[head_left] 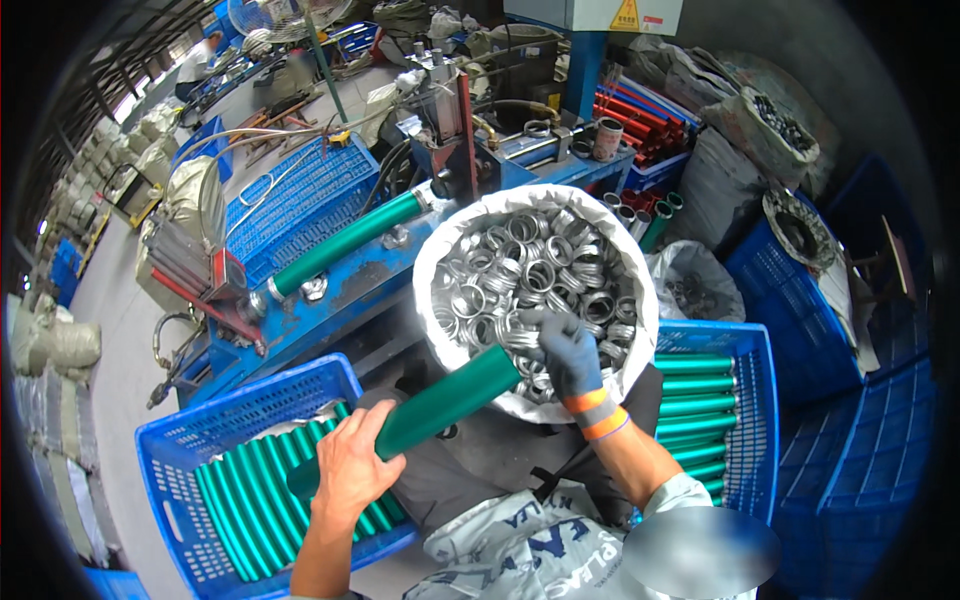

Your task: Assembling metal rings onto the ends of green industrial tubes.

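My bare left hand [360, 455] is wrapped round a shiny green metal tube [450, 400], which slants up to the right across my lap. The tube's upper end reaches the near side of a white-lined round container [432, 330] full of silvery metal rings [540, 275]. Over those rings, just beyond the tube's end, is my right hand [568, 350] in a grey glove with an orange cuff. Its fingers are curled closed; whatever they pinch blends with the rings behind, so I cannot make it out.
Blue crates with green tubes stand at the left [345, 372] and right [765, 400]. Beyond the left crate, a blue machine bench [350, 275] holds another green tube [345, 245] between its ends. Red tubes [635, 120] and sacks [740, 175] lie at the back right.
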A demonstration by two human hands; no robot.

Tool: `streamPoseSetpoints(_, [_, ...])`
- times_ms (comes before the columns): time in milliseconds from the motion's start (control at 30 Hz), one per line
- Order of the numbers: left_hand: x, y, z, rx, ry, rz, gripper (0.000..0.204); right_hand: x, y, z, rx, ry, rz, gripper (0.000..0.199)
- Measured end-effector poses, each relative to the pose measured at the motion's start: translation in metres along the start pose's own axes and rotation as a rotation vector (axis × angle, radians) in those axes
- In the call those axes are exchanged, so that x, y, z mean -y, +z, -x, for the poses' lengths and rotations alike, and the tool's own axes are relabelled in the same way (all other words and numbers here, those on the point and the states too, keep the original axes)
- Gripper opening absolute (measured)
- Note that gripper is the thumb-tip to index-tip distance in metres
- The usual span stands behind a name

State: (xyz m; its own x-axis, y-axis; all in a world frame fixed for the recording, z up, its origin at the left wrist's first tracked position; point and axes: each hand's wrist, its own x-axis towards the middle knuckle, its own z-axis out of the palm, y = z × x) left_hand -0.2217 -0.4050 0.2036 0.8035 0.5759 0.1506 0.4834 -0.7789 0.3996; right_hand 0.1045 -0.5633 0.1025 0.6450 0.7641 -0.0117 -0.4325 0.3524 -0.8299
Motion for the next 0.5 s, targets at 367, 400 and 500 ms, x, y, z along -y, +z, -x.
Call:
streamPoseSetpoints(367, [0.014,0.015,0.001,0.069,0.005,0.037,0.071,0.020,0.035,0.023,0.442,-0.203,0.724,0.093])
streamPoseSetpoints(400, [0.014,0.016,0.001,0.068,0.003,0.040,0.071,0.017,0.032,0.022,0.446,-0.278,0.769,0.094])
streamPoseSetpoints(500, [0.017,0.018,-0.001,0.079,-0.004,0.062,0.072,0.015,0.030,0.021,0.466,-0.298,0.891,0.094])
